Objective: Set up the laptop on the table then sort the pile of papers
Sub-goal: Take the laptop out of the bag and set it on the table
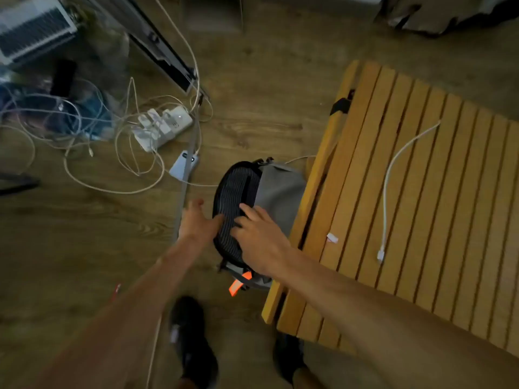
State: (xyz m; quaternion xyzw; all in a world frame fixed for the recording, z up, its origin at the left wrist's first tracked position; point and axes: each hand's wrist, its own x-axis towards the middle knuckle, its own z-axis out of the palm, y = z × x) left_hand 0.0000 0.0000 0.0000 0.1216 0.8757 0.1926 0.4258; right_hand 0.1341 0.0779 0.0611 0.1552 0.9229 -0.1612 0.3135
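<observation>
While two hands (198, 220) (259, 237) touch one backpack (278, 189), one table (421, 209)

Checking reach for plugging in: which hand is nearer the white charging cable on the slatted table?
Right. The right hand rests on the grey backpack beside the yellow slatted wooden table holding the white charging cable; the left hand is farther away.

We stand over a backpack (254, 209) on the floor, touching the left edge of a slatted table (438, 209). Our left hand (200, 220) lies on its left rim, our right hand (259, 234) on top. A cable (389, 178) lies on the table. A power strip (163, 126) sits among cords, far left of the backpack
</observation>
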